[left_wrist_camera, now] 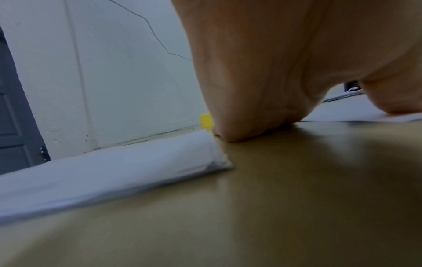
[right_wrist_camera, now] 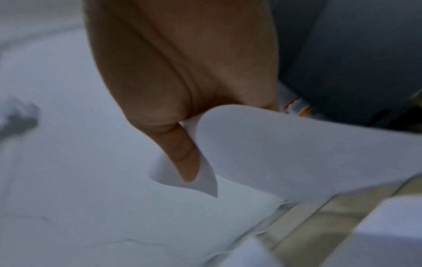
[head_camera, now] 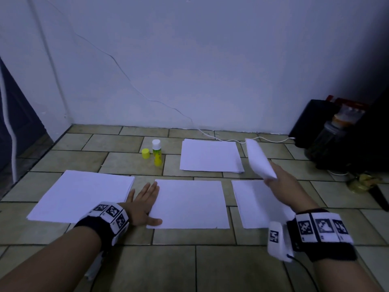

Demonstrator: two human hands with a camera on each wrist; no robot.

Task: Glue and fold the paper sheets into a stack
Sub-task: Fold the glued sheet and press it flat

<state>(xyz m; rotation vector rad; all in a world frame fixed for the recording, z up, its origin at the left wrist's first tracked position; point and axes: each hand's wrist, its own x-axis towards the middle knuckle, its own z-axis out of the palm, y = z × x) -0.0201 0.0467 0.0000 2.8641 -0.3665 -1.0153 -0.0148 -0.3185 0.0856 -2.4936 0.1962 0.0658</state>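
Observation:
Several piles of white paper lie on the tiled floor: a left pile (head_camera: 82, 194), a middle sheet (head_camera: 190, 204), a right pile (head_camera: 257, 204) and a far pile (head_camera: 210, 155). My left hand (head_camera: 145, 204) lies flat with straight fingers, its thumb on the middle sheet's left edge; in the left wrist view the palm (left_wrist_camera: 262, 90) rests on the floor beside the left pile (left_wrist_camera: 114, 171). My right hand (head_camera: 282, 182) pinches a folded white sheet (head_camera: 260, 159) and holds it up above the right pile; the thumb (right_wrist_camera: 182, 153) presses the folded sheet (right_wrist_camera: 297, 153). An uncapped yellow glue stick (head_camera: 156, 153) stands beside its cap (head_camera: 145, 153).
A white cable (head_camera: 267, 139) runs along the wall's foot to dark objects and a jar (head_camera: 332, 131) in the right corner. A white wall closes the far side. A dark door (left_wrist_camera: 16, 108) stands at the left. Bare tiles lie in front of the piles.

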